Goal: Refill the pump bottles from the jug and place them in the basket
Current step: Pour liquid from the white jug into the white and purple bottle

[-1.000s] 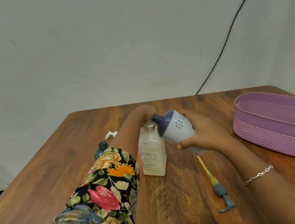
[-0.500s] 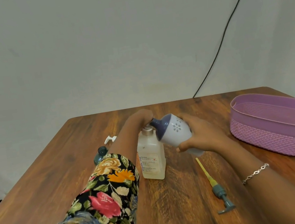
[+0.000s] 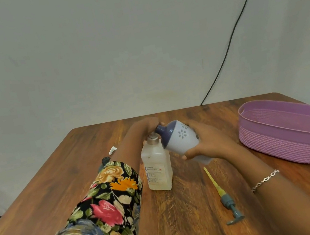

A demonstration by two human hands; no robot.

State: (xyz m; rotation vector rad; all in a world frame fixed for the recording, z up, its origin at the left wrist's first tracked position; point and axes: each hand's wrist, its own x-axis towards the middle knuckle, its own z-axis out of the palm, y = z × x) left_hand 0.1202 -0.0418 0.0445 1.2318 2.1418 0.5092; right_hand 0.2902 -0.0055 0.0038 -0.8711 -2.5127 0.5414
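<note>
The left arm, in a floral sleeve [image 3: 107, 204], reaches from the near left toward the far middle. The left hand [image 3: 143, 128] is curled round the neck of the pump bottle [image 3: 158, 170]. The right arm comes in from the near right, with a bracelet [image 3: 265, 179] on the wrist. The right hand [image 3: 208, 143] wraps the jug [image 3: 180, 137], thumb on its near side.
</note>
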